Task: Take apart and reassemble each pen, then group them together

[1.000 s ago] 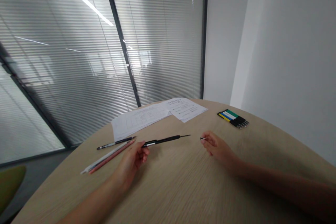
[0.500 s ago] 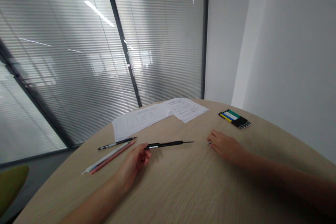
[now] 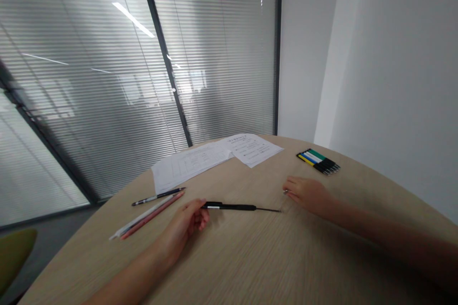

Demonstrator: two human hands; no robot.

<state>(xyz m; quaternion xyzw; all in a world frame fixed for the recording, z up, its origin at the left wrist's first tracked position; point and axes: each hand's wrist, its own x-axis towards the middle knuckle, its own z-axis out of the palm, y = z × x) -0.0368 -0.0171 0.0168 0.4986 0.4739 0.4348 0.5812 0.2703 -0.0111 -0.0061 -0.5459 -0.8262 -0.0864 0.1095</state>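
Note:
My left hand point(image 3: 191, 221) pinches the rear end of a black pen point(image 3: 232, 207) with a white label, held low over the table. From the pen's front end sticks a thin dark refill point(image 3: 268, 209), pointing right and slightly down. To the right, my right hand point(image 3: 304, 193) is closed, its fingertips around a small silvery piece point(image 3: 285, 192); its shape is mostly hidden. The two hands are apart. Just left of my left hand lie a black and clear pen point(image 3: 157, 197), a pale stick point(image 3: 141, 218) and a reddish pencil point(image 3: 152, 216).
A set of several coloured pens point(image 3: 317, 161) with black grips lies at the right back of the round wooden table point(image 3: 229, 267). Printed papers point(image 3: 193, 162) cover part of the far edge. A glass wall with blinds point(image 3: 229, 57) stands behind; a green chair point(image 3: 16, 257) is at left.
The refill now reaches farther out of the pen, and the pen's front has dipped slightly down and right. My right hand keeps its grip nearly in place. The view has shifted slightly.

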